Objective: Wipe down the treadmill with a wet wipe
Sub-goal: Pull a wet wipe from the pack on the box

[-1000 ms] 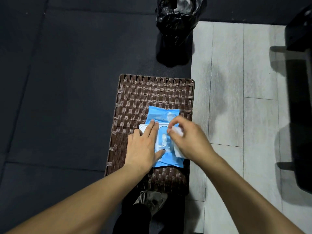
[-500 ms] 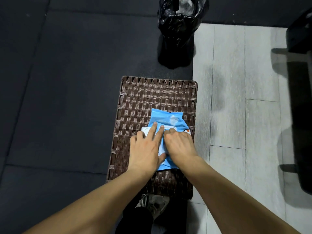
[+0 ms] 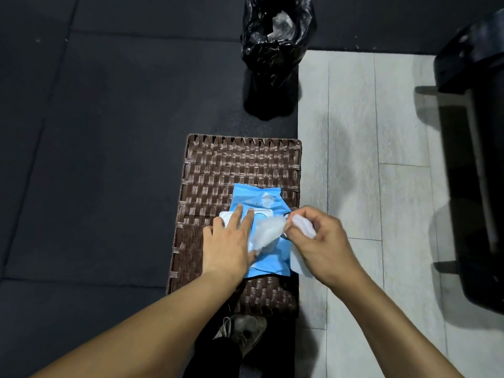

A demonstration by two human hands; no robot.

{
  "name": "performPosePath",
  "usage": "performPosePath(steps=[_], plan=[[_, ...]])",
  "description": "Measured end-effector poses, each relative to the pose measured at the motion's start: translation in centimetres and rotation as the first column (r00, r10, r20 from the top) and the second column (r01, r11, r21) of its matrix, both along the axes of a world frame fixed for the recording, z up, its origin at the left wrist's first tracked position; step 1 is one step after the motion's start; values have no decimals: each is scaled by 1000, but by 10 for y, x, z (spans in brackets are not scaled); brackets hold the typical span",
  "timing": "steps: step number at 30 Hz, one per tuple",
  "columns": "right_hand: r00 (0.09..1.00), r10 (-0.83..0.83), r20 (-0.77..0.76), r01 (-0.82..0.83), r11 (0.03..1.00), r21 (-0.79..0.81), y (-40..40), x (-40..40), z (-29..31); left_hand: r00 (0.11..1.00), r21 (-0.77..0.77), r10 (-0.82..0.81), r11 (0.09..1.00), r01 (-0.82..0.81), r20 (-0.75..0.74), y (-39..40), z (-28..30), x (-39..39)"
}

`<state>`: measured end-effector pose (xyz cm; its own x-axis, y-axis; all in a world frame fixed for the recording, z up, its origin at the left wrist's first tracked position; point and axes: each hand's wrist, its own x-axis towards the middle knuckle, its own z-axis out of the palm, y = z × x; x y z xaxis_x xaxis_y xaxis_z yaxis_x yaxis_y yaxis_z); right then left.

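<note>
A blue wet-wipe pack (image 3: 259, 199) lies on a brown woven stool (image 3: 240, 165). My left hand (image 3: 229, 241) presses flat on the pack's left side, fingers straight over its white lid. My right hand (image 3: 319, 241) pinches a white wet wipe (image 3: 268, 231) and draws it out of the pack to the right; the wipe stretches from the opening to my fingers. A dark part of the treadmill (image 3: 480, 165) shows at the right edge.
A black bin with a black plastic liner (image 3: 276, 39) stands beyond the stool. Dark mat flooring (image 3: 95, 159) covers the left; pale plank flooring (image 3: 368, 159) lies between stool and treadmill. My shoe (image 3: 242, 331) shows below the stool.
My right hand went down onto the pack's opening, then pulled away to the right with a wipe coming out. My left hand stayed pressed on the pack.
</note>
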<state>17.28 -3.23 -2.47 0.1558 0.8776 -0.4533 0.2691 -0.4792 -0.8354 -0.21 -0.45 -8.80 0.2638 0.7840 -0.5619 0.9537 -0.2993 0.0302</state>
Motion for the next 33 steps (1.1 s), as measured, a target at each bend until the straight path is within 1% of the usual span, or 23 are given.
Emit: performPosePath(steps=[2, 3, 5, 6, 8, 9, 11, 14, 17, 19, 21, 23, 24, 26, 28, 31, 33], plan=[[996, -61, -61, 63, 998, 20, -3, 7, 19, 999, -28, 46, 999, -46, 14, 2, 6, -4], [995, -72, -70, 73, 997, 23, -6, 11, 29, 996, -42, 69, 997, -67, 49, 2, 13, -4], [994, -79, -71, 80, 997, 13, -11, 18, 47, 979, -58, 101, 994, -92, 180, 0, 33, -6], [995, -82, -63, 83, 997, 7, -14, 20, 57, 948, -70, 126, 991, -111, 293, -1, 46, -7], [995, -88, -57, 88, 996, 1, -17, 24, 79, 831, -100, 156, 988, -121, 534, -2, 80, -2], [994, -96, -59, 96, 995, -1, -18, 27, 92, 773, -110, 150, 988, -104, 617, -3, 101, 2], [990, -121, -68, 122, 993, 0, -19, 32, 122, 699, -118, 132, 991, -68, 703, -7, 144, 15], [984, -151, -96, 151, 988, -8, -24, 39, 176, 636, -95, 128, 992, -86, 761, -14, 207, 34], [974, -191, -125, 191, 982, -12, -31, 45, 237, 620, -92, 146, 989, -118, 771, -16, 268, 46], [956, -239, -167, 237, 971, -34, -37, 49, 278, 601, -148, 194, 981, -125, 776, -18, 307, 53], [921, -309, -236, 295, 951, -92, -46, 55, 316, 587, -220, 252, 967, -127, 769, -22, 346, 58], [885, -383, -265, 357, 923, -144, -58, 64, 352, 597, -248, 270, 961, -120, 755, -28, 381, 63], [876, -404, -264, 378, 914, -145, -64, 68, 370, 599, -246, 265, 962, -115, 756, -31, 397, 66], [887, -402, -226, 388, 915, -108, -80, 73, 405, 589, -241, 257, 965, -107, 766, -37, 431, 72], [887, -431, -167, 430, 902, -40, -97, 77, 437, 558, -269, 284, 957, -112, 780, -45, 461, 79], [828, -536, -167, 551, 833, 58, -121, 82, 482, 483, -326, 330, 941, -96, 811, -57, 504, 89], [804, -573, -158, 591, 799, 113, -136, 85, 512, 463, -323, 331, 941, -99, 823, -66, 531, 97]])
